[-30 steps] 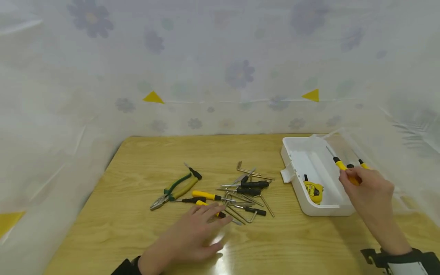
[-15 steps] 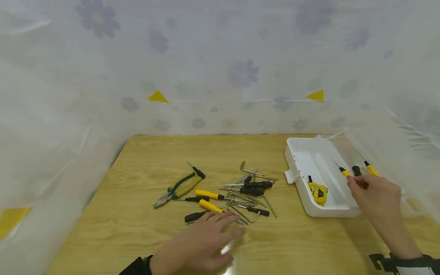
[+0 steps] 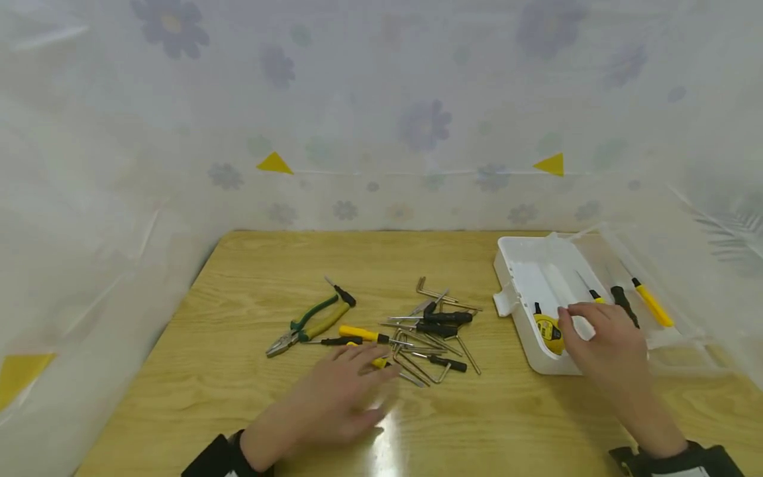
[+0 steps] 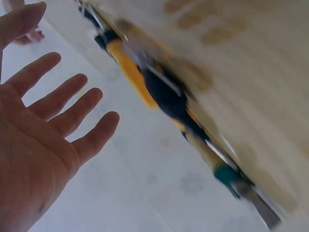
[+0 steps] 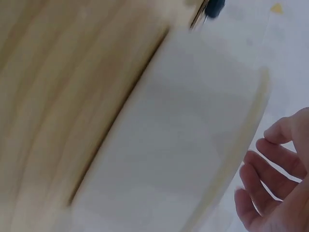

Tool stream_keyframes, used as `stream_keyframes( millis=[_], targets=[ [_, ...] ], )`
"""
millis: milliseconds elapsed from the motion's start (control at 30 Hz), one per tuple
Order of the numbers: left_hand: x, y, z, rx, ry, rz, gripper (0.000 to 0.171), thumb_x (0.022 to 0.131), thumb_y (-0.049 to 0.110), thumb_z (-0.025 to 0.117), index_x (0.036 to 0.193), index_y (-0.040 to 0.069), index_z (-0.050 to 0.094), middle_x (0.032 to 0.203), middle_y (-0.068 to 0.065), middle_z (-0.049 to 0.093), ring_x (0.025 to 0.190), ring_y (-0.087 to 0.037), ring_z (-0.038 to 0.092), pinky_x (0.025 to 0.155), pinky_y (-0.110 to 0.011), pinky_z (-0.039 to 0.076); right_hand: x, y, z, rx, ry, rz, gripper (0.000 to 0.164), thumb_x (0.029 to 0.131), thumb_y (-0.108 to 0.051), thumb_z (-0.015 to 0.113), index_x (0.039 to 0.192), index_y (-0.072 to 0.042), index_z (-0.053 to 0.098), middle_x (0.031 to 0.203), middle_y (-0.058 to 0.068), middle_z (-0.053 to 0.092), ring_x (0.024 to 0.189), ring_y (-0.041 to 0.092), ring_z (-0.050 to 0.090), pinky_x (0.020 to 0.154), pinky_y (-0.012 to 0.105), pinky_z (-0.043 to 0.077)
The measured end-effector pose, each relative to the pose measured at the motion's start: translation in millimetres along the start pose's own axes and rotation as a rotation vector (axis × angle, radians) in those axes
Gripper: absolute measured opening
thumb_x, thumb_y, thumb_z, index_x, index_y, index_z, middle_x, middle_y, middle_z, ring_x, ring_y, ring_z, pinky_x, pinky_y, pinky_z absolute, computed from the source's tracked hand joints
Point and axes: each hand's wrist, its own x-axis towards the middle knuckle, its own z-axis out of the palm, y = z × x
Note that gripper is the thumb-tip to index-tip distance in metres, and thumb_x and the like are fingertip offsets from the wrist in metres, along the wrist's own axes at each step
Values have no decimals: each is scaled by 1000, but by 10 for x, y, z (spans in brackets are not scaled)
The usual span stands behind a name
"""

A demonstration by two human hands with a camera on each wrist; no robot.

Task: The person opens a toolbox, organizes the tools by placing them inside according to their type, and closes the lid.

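Here, a tape measure (image 3: 550,334), label (image 3: 548,327) unreadable, sits beside the right hand (image 3: 610,343), fingers released; screwdrivers (image 3: 360,332) by the left hand (image 3: 334,397), likewise released.

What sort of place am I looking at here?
Perhaps a screened-off work corner; the room beyond is hidden. Flower-patterned sheeting rises behind and beside a wooden table, which holds pliers, screwdrivers and an open white box.

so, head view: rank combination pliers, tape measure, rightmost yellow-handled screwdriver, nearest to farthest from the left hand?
From the left hand:
1. combination pliers: ahead, slightly left
2. tape measure: off to the right, inside the white box
3. rightmost yellow-handled screwdriver: farther right, past the tape measure
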Motion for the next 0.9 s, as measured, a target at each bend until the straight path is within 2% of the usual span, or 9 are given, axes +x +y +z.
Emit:
stream_keyframes(
  millis=[167, 267, 333, 400, 500, 633, 767, 900],
  targets=[
    [-209, -337, -174, -6, 71, -164, 65, 94, 44, 71, 152, 24, 51, 158, -11, 48, 142, -33, 49, 106, -63, 47, 2, -365, 187, 59, -52, -70, 19, 84, -16, 68, 81, 1, 75, 82, 14, 75, 78, 35, 66, 71, 46, 48],
    [-387, -538, -275, 44, 128, -258, 65, 91, 43, 74, 149, 21, 55, 154, -12, 52, 137, -34, 54, 101, -63, 49, 0, -533, 332, 95, -104, -176, 16, 85, -16, 67, 80, -3, 74, 84, 11, 75, 77, 30, 66, 65, 45, 52],
    [-508, -649, -316, 71, 159, -299, 65, 90, 40, 76, 148, 20, 56, 151, -13, 54, 133, -34, 57, 98, -63, 51, 2, -646, 418, 111, -172, -251, 10, 83, -14, 70, 81, -5, 74, 85, 8, 75, 78, 26, 66, 64, 42, 54],
    [-616, -733, -337, 88, 189, -322, 64, 89, 38, 78, 147, 18, 57, 147, -15, 57, 127, -36, 61, 94, -64, 52, 5, -768, 501, 120, -257, -323, 5, 81, -12, 75, 81, -8, 74, 86, 6, 74, 79, 23, 67, 65, 40, 56],
    [-754, -815, -362, 95, 230, -351, 66, 87, 37, 80, 146, 17, 58, 145, -17, 58, 121, -40, 64, 89, -66, 52, 11, -967, 585, 145, -446, -399, 11, 78, -11, 82, 88, -10, 76, 94, 5, 74, 87, 20, 68, 74, 39, 58],
    [-944, -885, -393, 114, 265, -400, 67, 84, 35, 82, 144, 18, 60, 144, -17, 59, 117, -44, 65, 85, -68, 52, 50, -1244, 712, 184, -699, -466, 23, 89, -17, 77, 112, -13, 76, 119, 10, 72, 107, 23, 68, 88, 42, 59],
    [-1099, -932, -395, 132, 279, -420, 69, 81, 36, 84, 143, 19, 60, 141, -18, 61, 115, -44, 66, 81, -68, 51, 91, -1504, 866, 209, -831, -495, 40, 97, -22, 69, 136, -18, 66, 144, 16, 59, 126, 28, 63, 97, 44, 58],
    [-1155, -949, -370, 142, 304, -397, 69, 78, 35, 86, 141, 18, 62, 138, -19, 63, 111, -43, 68, 78, -67, 52, 87, -1738, 1002, 187, -948, -568, 55, 102, -24, 62, 154, -27, 47, 163, 19, 37, 137, 34, 54, 100, 46, 57]
  ],
)
